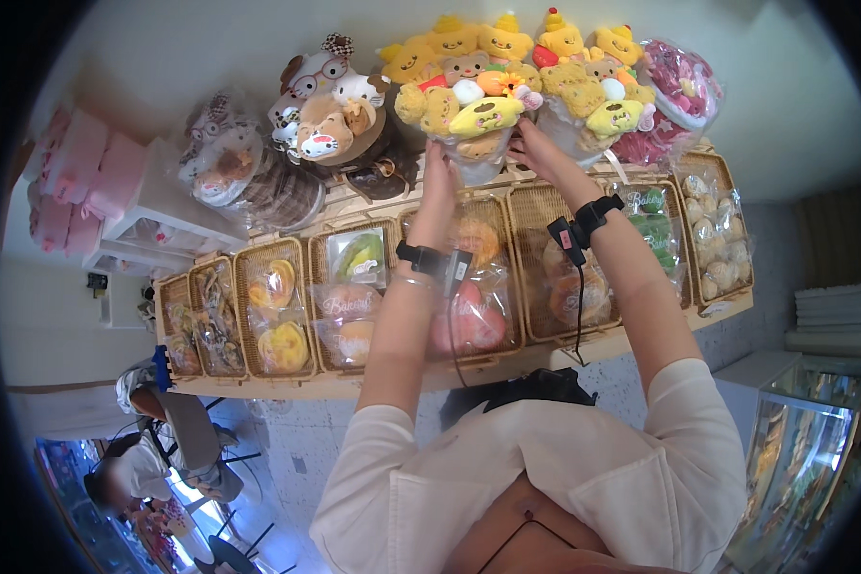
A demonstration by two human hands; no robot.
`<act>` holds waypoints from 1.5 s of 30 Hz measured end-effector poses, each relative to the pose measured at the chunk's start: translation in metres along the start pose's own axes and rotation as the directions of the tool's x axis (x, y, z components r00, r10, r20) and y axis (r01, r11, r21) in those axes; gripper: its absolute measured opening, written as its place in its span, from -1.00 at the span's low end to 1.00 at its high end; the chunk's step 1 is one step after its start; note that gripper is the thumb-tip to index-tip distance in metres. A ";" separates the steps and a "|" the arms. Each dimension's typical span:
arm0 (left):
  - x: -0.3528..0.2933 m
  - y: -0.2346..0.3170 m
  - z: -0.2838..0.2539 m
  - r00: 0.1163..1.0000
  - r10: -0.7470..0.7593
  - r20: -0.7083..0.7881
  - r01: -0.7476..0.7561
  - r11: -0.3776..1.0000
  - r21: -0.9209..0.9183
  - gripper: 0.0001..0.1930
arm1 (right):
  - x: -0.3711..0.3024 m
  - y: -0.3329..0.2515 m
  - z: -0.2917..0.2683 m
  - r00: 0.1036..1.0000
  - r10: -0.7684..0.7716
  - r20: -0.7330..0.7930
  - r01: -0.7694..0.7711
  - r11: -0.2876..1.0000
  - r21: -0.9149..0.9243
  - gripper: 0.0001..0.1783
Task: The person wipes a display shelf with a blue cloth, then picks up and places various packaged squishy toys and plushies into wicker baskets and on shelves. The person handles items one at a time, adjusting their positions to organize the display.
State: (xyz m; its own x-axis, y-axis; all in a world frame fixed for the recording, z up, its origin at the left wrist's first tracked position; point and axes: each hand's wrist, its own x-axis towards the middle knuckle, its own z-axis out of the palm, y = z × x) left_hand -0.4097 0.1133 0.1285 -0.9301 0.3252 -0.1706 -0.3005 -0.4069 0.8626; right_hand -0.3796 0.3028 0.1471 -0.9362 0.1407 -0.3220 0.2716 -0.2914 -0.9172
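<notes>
Both arms stretch to the back of the display, to a plush toy bouquet [484, 120] in a pale clear wrap, topped with yellow plush figures, a bear and small flowers. My left hand [439, 180] grips its lower left side. On the other side my right hand [538, 153] holds the wrap, its fingers partly hidden against it. Just right of my right hand stands a second, similar plush bouquet [584, 100]. Left of my left hand sits a round brown holder with plush animals [330, 124]. A black strap with a small device is on each wrist.
Below my forearms, wicker baskets [515, 277] hold bagged breads and pastries along the shelf. A pink wrapped bouquet [679, 91] stands far right, and pink boxes [81, 163] lie far left. A glass display case [799, 450] is at lower right. Another person [139, 474] sits at lower left.
</notes>
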 end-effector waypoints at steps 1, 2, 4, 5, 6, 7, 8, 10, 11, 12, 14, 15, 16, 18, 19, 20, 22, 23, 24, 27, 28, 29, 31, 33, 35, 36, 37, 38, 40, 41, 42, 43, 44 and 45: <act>-0.003 0.002 0.005 1.000 -0.003 0.006 0.003 1.000 0.013 -0.47 | 0.002 0.005 -0.005 1.000 -0.004 -0.015 0.004 1.000 0.031 -0.46; -0.005 0.003 0.004 1.000 -0.002 0.006 0.002 1.000 0.014 -0.47 | 0.003 0.006 -0.005 1.000 -0.011 -0.014 0.012 0.999 0.031 -0.46; -0.007 0.005 0.005 1.000 -0.003 0.010 0.003 1.000 0.015 -0.46 | 0.003 0.008 -0.008 1.000 -0.026 -0.017 0.027 0.999 0.032 -0.47; -0.009 0.007 0.003 1.000 -0.010 0.000 0.010 1.000 0.016 -0.45 | -0.001 0.006 -0.003 1.000 -0.016 -0.019 0.016 1.000 0.017 -0.47; -0.008 0.008 -0.001 1.000 -0.016 -0.011 0.016 1.000 0.016 -0.45 | -0.007 -0.001 0.004 1.000 -0.006 -0.020 0.006 1.000 0.001 -0.46; -0.008 0.010 -0.005 1.000 -0.022 -0.022 0.023 1.000 0.017 -0.44 | -0.012 -0.007 0.009 1.000 0.004 -0.021 -0.005 1.000 -0.014 -0.46; -0.005 0.010 -0.008 0.997 -0.064 -0.050 0.065 0.998 -0.001 -0.43 | -0.015 -0.010 0.009 0.999 0.025 -0.030 -0.027 0.998 -0.048 -0.46; 0.002 0.010 -0.015 0.983 -0.149 -0.107 0.145 0.989 -0.040 -0.42 | -0.017 -0.012 0.005 0.997 0.066 -0.048 -0.071 0.991 -0.116 -0.46; 0.006 0.008 -0.016 0.979 -0.150 -0.140 0.148 0.989 -0.025 -0.43 | -0.020 -0.008 0.006 0.995 0.003 -0.098 -0.014 0.993 -0.117 -0.47; 0.010 0.005 -0.018 0.981 -0.141 -0.133 0.139 0.990 -0.025 -0.44 | -0.020 -0.006 0.005 0.996 -0.008 -0.092 -0.002 0.994 -0.106 -0.46; 0.014 0.000 -0.023 0.986 -0.118 -0.119 0.116 0.993 -0.024 -0.45 | -0.019 -0.003 0.004 0.997 -0.030 -0.078 0.024 0.996 -0.086 -0.46; 0.008 0.006 -0.012 0.987 -0.125 -0.097 0.125 0.992 -0.007 -0.45 | -0.018 0.001 0.003 0.997 -0.019 -0.076 0.015 0.999 -0.045 -0.46; 0.000 0.012 -0.001 0.988 -0.133 -0.074 0.134 0.991 0.009 -0.46 | -0.016 0.005 0.004 0.997 -0.008 -0.075 0.007 1.000 -0.003 -0.46; -0.006 0.016 0.004 0.991 -0.122 -0.048 0.123 0.992 0.019 -0.48 | -0.018 0.008 0.012 0.997 -0.001 -0.082 0.003 1.000 0.025 -0.47; -0.002 0.015 0.002 0.993 -0.108 -0.037 0.109 0.994 0.015 -0.50 | -0.020 0.009 0.014 0.995 -0.008 -0.101 0.009 1.000 0.016 -0.47; 0.001 0.016 0.002 0.995 -0.093 -0.026 0.093 0.996 0.012 -0.51 | -0.022 0.009 0.016 0.993 -0.016 -0.118 0.016 1.000 0.006 -0.48; 0.004 0.015 0.002 0.996 -0.092 -0.013 0.092 0.996 0.019 -0.53 | -0.016 0.014 0.014 0.994 -0.021 -0.105 0.020 1.000 -0.009 -0.47; 0.006 0.014 0.003 0.996 -0.091 -0.004 0.091 0.996 0.024 -0.54 | -0.015 0.015 0.014 0.995 -0.025 -0.101 0.023 1.000 -0.015 -0.47; 0.008 0.013 0.005 0.995 -0.093 -0.022 0.094 0.995 0.026 -0.55 | -0.015 0.016 0.013 0.995 -0.033 -0.092 0.031 0.999 -0.016 -0.46; 0.016 0.008 0.003 0.993 -0.095 -0.071 0.098 0.995 0.035 -0.57 | -0.018 0.016 0.017 0.996 -0.040 -0.074 0.040 0.999 -0.005 -0.43; 0.019 0.006 -0.001 0.992 -0.096 -0.084 0.100 0.994 0.041 -0.57 | -0.019 0.015 0.020 0.996 -0.031 -0.078 0.032 0.999 0.009 -0.42; 0.020 0.005 -0.003 0.991 -0.099 -0.096 0.103 0.994 0.046 -0.58 | -0.021 0.014 0.023 0.996 -0.022 -0.082 0.024 0.999 0.022 -0.41; 0.005 0.017 0.019 0.991 -0.116 -0.071 0.119 0.992 0.047 -0.56 | -0.019 0.019 0.015 0.994 -0.028 -0.101 0.034 0.998 0.053 -0.41; 0.002 0.020 0.022 0.997 -0.053 -0.053 0.057 0.995 0.084 -0.54 | -0.021 0.018 0.017 0.995 -0.032 -0.094 0.039 0.997 0.070 -0.41; 0.022 0.001 0.008 0.997 0.077 -0.022 -0.073 0.986 0.152 -0.52 | -0.024 0.016 0.020 0.996 -0.034 -0.078 0.039 0.997 0.072 -0.41; 0.037 -0.011 0.000 0.993 0.111 -0.037 -0.104 0.984 0.143 -0.52 | -0.025 0.013 0.024 0.997 -0.038 -0.071 0.044 0.995 0.084 -0.41; 0.054 -0.025 -0.008 0.989 0.141 -0.052 -0.133 0.982 0.135 -0.51 | -0.025 0.012 0.028 0.997 -0.041 -0.066 0.047 0.994 0.098 -0.42; 0.063 -0.034 -0.009 0.985 0.163 -0.059 -0.154 0.980 0.127 -0.51 | -0.027 0.013 0.029 0.997 -0.042 -0.071 0.050 0.992 0.116 -0.42; 0.039 -0.016 0.015 0.986 0.083 -0.141 -0.047 0.970 0.240 -0.52 | -0.038 0.008 0.029 0.994 -0.012 -0.104 0.027 0.989 0.148 -0.42; 0.026 -0.004 0.024 0.981 0.058 -0.187 -0.001 0.956 0.293 -0.52 | -0.045 0.002 0.032 0.994 -0.003 -0.112 0.021 0.987 0.162 -0.42; 0.035 -0.007 0.010 0.985 0.080 -0.155 -0.037 0.964 0.265 -0.52 | -0.048 0.001 0.039 0.996 -0.022 -0.082 0.036 0.985 0.167 -0.42; 0.050 -0.012 -0.010 0.987 0.104 -0.124 -0.072 0.969 0.236 -0.53 | -0.050 0.000 0.046 0.998 -0.041 -0.052 0.049 0.984 0.174 -0.42; 0.053 -0.011 -0.011 0.990 0.114 -0.078 -0.096 0.974 0.205 -0.53 | -0.051 0.000 0.045 0.997 -0.059 -0.043 0.066 0.981 0.184 -0.42; 0.054 -0.016 -0.007 0.986 0.135 -0.097 -0.115 0.975 0.188 -0.53 | -0.047 0.004 0.041 0.997 -0.055 -0.054 0.063 0.985 0.162 -0.42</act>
State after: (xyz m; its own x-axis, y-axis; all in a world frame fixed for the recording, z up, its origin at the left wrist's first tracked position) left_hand -0.4565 0.1307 0.1024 -0.9783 0.1828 -0.0977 -0.1462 -0.2743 0.9505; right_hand -0.3436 0.2566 0.1685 -0.9365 0.2071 -0.2829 0.1723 -0.4309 -0.8858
